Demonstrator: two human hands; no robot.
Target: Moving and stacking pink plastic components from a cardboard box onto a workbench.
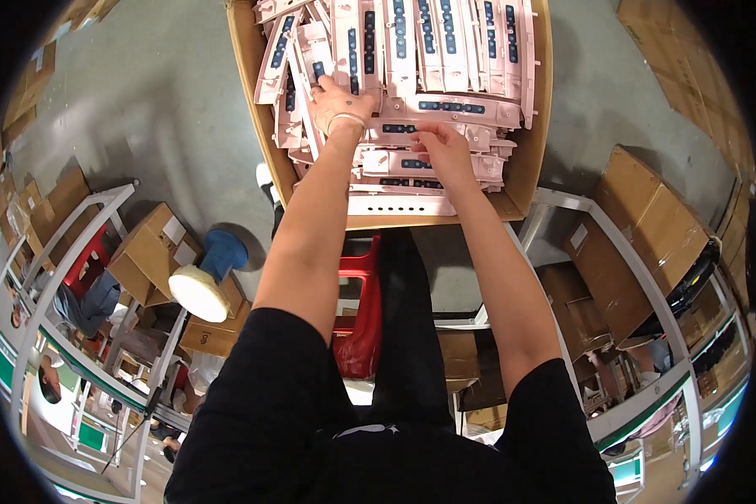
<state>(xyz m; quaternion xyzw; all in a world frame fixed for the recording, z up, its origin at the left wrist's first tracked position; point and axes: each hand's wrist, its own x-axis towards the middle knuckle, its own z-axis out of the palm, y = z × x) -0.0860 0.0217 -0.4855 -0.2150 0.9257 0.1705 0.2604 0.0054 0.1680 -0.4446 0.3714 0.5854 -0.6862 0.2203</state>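
Note:
A cardboard box (248, 71) in front of me holds many long pale pink plastic strips (401, 50), each with a row of dark blue round buttons. My left hand (342, 102) lies over the strips at the box's left side, fingers spread and touching them. Over the nearer, crosswise strips (454, 107) hovers my right hand (447, 155). Its fingers are loosely bent and apart, the tips beside a dark button row (398, 128). Whether they touch that strip I cannot tell. A pink strip with several small holes (399, 206) lies along the box's near edge.
Below the box stands a red plastic stool (358, 315) by my legs. A blue and cream round-ended object (214, 273) is on the left. White metal frames (638, 260) and cardboard boxes (655, 214) flank me on both sides. Other people are at the lower left.

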